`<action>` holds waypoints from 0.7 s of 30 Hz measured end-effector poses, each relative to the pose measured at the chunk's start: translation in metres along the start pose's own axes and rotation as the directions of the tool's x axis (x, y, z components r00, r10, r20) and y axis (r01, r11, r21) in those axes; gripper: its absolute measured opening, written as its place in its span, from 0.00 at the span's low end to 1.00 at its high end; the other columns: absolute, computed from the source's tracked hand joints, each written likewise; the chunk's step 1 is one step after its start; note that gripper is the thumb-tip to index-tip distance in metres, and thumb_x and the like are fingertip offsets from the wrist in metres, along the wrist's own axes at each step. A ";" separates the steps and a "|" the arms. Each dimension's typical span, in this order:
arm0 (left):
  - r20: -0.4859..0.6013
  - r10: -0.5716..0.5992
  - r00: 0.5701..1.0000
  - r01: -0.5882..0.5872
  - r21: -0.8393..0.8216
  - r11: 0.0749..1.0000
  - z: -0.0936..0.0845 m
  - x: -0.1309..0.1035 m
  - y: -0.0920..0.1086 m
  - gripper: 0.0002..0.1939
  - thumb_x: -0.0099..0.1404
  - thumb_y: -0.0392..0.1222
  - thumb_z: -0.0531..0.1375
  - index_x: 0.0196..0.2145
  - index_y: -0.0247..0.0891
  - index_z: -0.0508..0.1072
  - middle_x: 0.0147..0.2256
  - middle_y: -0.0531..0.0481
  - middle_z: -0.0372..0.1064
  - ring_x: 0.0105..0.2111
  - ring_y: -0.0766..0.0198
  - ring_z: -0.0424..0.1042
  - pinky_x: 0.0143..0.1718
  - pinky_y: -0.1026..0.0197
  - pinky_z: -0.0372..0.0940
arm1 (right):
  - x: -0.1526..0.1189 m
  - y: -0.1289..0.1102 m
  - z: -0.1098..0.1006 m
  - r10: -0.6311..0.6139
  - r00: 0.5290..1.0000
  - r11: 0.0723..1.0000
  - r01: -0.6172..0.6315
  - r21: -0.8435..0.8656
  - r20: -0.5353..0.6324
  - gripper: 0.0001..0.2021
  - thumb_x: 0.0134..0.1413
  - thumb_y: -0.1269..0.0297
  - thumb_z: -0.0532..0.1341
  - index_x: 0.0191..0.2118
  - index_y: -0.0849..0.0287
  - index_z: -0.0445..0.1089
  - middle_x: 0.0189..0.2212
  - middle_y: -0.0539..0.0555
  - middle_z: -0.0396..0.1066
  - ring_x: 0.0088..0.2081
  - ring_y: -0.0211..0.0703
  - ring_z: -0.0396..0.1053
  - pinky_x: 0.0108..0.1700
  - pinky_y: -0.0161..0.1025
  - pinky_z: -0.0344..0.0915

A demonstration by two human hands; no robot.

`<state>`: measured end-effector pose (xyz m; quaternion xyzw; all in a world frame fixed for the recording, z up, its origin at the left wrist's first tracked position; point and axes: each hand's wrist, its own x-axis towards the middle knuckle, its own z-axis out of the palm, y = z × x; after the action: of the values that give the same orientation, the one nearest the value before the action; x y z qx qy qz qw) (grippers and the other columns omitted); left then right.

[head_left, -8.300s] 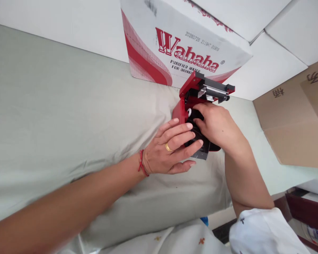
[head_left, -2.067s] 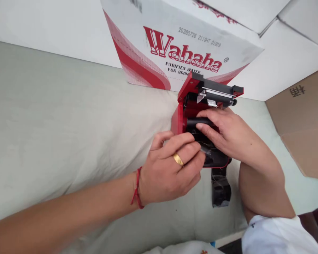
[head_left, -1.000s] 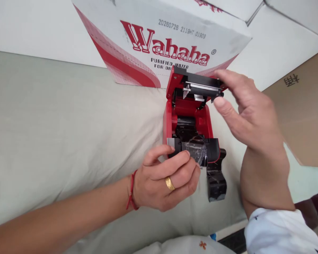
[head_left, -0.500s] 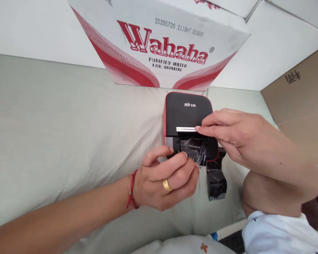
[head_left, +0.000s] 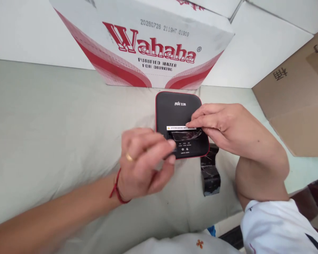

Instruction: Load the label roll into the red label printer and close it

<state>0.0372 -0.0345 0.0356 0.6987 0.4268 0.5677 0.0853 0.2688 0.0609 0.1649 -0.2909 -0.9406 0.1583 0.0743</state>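
A black device with a red edge (head_left: 172, 113) lies on the pale green cloth, a white warning label (head_left: 175, 128) across its top. Below the label, clear film (head_left: 187, 135) sticks out of a slot. My left hand (head_left: 148, 162), with a gold ring and red cord, is at the device's lower left corner. Its thumb and index finger pinch a small dark thing, blurred by motion. My right hand (head_left: 217, 127) rests on the device's right side, fingertips together at the label's right end; I cannot make out anything between them.
A Wahaha water carton (head_left: 161, 46) stands right behind the device. White boxes (head_left: 270, 46) and a brown carton (head_left: 299, 106) are at the back and right. A folded black glossy strip (head_left: 210, 176) lies on the cloth (head_left: 69, 116) below the device.
The device's front part, open before, now lies flat with its printed icons showing. My left hand has moved left and turned. The view has shifted, so things appear further left.
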 end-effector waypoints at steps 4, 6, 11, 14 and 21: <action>-0.008 -0.112 0.994 0.109 -0.140 0.984 -0.003 0.008 -0.026 0.31 0.71 0.49 0.68 0.68 0.53 0.68 0.58 0.46 0.71 0.60 0.47 0.71 0.63 0.37 0.70 | -0.008 -0.014 -0.004 -0.135 0.988 0.990 0.138 -0.042 0.073 0.22 0.72 0.77 0.53 0.54 0.60 0.85 0.51 0.60 0.84 0.45 0.46 0.82 0.41 0.38 0.76; 0.110 -0.231 0.967 0.252 -0.255 0.933 -0.002 0.010 -0.038 0.34 0.71 0.58 0.67 0.71 0.56 0.64 0.66 0.46 0.66 0.68 0.44 0.67 0.69 0.35 0.67 | -0.014 -0.023 -0.005 -0.161 0.981 0.982 0.170 -0.083 0.109 0.23 0.72 0.78 0.53 0.54 0.60 0.85 0.53 0.61 0.84 0.46 0.48 0.83 0.39 0.39 0.77; 0.310 -0.284 0.907 0.408 -0.483 0.775 0.004 0.009 -0.054 0.48 0.68 0.68 0.69 0.77 0.62 0.53 0.80 0.50 0.49 0.82 0.38 0.45 0.81 0.28 0.49 | -0.030 -0.036 -0.010 -0.088 0.986 0.982 0.110 -0.152 0.141 0.23 0.71 0.79 0.52 0.53 0.59 0.85 0.58 0.58 0.83 0.53 0.49 0.83 0.47 0.43 0.82; 0.380 -0.273 0.884 0.457 -0.572 0.681 0.008 0.010 -0.058 0.51 0.67 0.68 0.70 0.78 0.65 0.49 0.83 0.54 0.44 0.84 0.39 0.42 0.83 0.29 0.49 | -0.040 -0.034 -0.015 -0.151 0.969 0.978 0.175 -0.113 0.195 0.23 0.70 0.79 0.54 0.59 0.59 0.82 0.63 0.57 0.81 0.63 0.47 0.79 0.63 0.43 0.79; 0.399 -0.226 0.888 0.445 -0.630 0.637 0.010 0.014 -0.062 0.52 0.66 0.63 0.73 0.79 0.67 0.51 0.82 0.57 0.48 0.82 0.41 0.49 0.82 0.30 0.55 | -0.044 -0.029 -0.017 -0.190 0.952 0.974 0.214 -0.079 0.242 0.21 0.69 0.80 0.55 0.57 0.60 0.80 0.63 0.56 0.82 0.64 0.46 0.79 0.64 0.42 0.79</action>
<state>0.0143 0.0176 0.0050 0.5925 0.2832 0.5544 0.5113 0.2935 0.0168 0.1884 -0.1761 -0.9746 0.1335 -0.0361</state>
